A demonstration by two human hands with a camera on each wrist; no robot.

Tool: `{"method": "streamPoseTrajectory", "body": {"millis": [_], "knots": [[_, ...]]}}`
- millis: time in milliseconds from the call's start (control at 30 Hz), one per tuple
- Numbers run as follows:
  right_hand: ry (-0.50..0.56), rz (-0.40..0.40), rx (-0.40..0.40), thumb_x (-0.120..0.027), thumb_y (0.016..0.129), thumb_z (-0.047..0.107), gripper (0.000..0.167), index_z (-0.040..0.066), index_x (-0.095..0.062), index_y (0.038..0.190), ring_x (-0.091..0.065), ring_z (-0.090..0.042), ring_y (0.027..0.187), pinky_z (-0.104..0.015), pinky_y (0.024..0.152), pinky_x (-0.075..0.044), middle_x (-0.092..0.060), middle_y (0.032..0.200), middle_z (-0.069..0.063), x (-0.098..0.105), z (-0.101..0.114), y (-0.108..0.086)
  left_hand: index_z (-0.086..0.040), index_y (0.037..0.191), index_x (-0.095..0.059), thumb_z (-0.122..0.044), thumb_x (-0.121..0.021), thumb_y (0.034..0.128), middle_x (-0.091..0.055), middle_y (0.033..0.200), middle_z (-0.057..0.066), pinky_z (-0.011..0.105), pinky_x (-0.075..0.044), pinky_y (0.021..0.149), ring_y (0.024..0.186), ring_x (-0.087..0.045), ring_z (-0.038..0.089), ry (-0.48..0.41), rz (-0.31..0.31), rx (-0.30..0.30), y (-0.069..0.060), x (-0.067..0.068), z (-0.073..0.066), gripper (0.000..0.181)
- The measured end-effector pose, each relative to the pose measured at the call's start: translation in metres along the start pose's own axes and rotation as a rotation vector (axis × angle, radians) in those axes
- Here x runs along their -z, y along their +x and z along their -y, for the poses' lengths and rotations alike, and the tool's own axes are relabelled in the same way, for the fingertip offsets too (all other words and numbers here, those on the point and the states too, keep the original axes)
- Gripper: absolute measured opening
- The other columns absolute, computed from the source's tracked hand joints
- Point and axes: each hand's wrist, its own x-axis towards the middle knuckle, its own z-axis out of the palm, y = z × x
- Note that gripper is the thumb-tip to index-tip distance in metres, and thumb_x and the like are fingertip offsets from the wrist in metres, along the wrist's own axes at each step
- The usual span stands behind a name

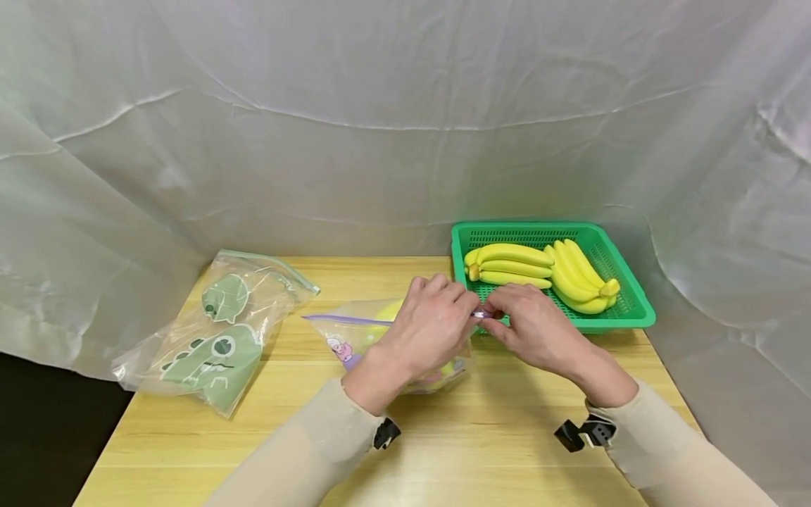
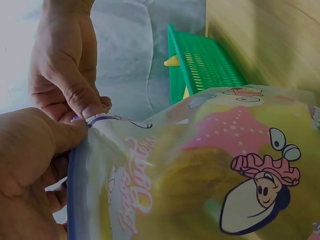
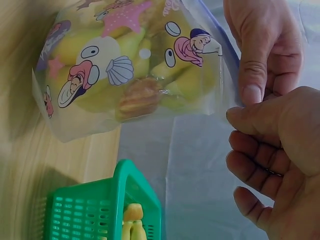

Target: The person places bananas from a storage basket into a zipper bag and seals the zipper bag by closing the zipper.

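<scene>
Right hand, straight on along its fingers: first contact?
Most likely the left hand: its fingers sit right in front of the right hand's fingertips, both pinching the zip bag's top edge. Whether they already touch is hard to tell.

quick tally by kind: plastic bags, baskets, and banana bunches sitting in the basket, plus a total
Plastic bags: 2 (purple-edged bag, green-printed bag)
Baskets: 1 (green basket)
Banana bunches in the basket: 2 (left bunch, right bunch)
Total: 5
</scene>
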Motion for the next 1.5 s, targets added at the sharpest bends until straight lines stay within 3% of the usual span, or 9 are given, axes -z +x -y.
{"method": "streamPoseTrajectory", "body": {"millis": [167, 500, 767, 1067, 1167, 1300, 1500], "knots": [[-0.008, -0.016, 0.005, -0.08, 0.092, 0.013, 0.018, 0.02, -0.066, 0.082, -0.059, -0.012, 0.076, -0.043, 0.082, -0.05, -0.066, 0.08, 0.009, 0.0, 0.0, -0.002, -0.024, 0.109, -0.073, -0.037, -0.068, 0.1028, -0.071, 0.103, -0.009, 0.036, -0.041, 0.084, 0.097, -0.057, 0.015, 0.017, 0.013, 0.008, 0.001, -0.001, -0.002, 0.015], [0.065, -0.064, -0.067, -0.08, 0.088, 0.012, 0.028, 0.024, -0.061, 0.071, -0.051, -0.01, 0.07, -0.041, 0.08, -0.046, -0.058, 0.072, 0.012, -0.001, 0.001, -0.006, -0.024, 0.105, -0.07, -0.038, -0.066, 0.1032, -0.065, 0.096, -0.01, 0.037, -0.039, 0.085, 0.094, -0.054, 0.015, 0.026, 0.061, 0.059, 0.001, 0.0, -0.01, 0.014], [0.118, -0.045, -0.115, -0.078, 0.089, 0.011, 0.031, 0.026, -0.06, 0.068, -0.05, -0.01, 0.069, -0.032, 0.07, -0.042, -0.055, 0.071, 0.012, 0.001, 0.001, -0.008, -0.024, 0.101, -0.069, -0.036, -0.066, 0.1026, -0.065, 0.093, -0.009, 0.036, -0.039, 0.08, 0.089, -0.054, 0.015, 0.036, 0.06, 0.097, 0.0, 0.005, -0.016, 0.012], [0.135, 0.008, -0.177, -0.076, 0.093, 0.014, 0.024, 0.023, -0.062, 0.076, -0.049, -0.013, 0.071, -0.032, 0.069, -0.041, -0.057, 0.076, 0.009, 0.01, -0.003, -0.011, -0.021, 0.109, -0.07, -0.031, -0.063, 0.1052, -0.067, 0.101, -0.007, 0.037, -0.042, 0.084, 0.095, -0.058, 0.017, -0.039, 0.139, 0.149, -0.005, 0.012, -0.002, 0.012], [0.099, 0.024, -0.152, -0.077, 0.095, 0.016, 0.016, 0.02, -0.064, 0.086, -0.053, -0.013, 0.076, -0.034, 0.071, -0.046, -0.061, 0.083, 0.007, 0.01, -0.003, -0.01, -0.019, 0.11, -0.07, -0.03, -0.062, 0.1062, -0.066, 0.1, -0.006, 0.038, -0.042, 0.085, 0.097, -0.059, 0.018, -0.06, 0.144, 0.148, -0.006, 0.015, 0.003, 0.013], [0.038, -0.015, -0.068, -0.08, 0.093, 0.018, 0.014, 0.015, -0.068, 0.097, -0.059, -0.016, 0.086, -0.04, 0.079, -0.052, -0.065, 0.092, 0.003, 0.011, 0.005, -0.006, -0.019, 0.11, -0.07, -0.03, -0.063, 0.1062, -0.066, 0.1, -0.006, 0.038, -0.042, 0.084, 0.096, -0.059, 0.018, -0.073, 0.128, 0.156, -0.007, 0.018, 0.005, 0.014], [-0.139, -0.078, 0.094, -0.078, 0.092, 0.009, 0.013, 0.013, -0.066, 0.088, -0.058, -0.022, 0.085, -0.043, 0.079, -0.047, -0.064, 0.086, 0.0, 0.012, 0.015, 0.002, -0.019, 0.106, -0.069, -0.031, -0.062, 0.1064, -0.065, 0.097, -0.005, 0.038, -0.044, 0.084, 0.096, -0.058, 0.018, -0.064, 0.09, 0.111, -0.005, 0.02, 0.004, 0.014]]}}
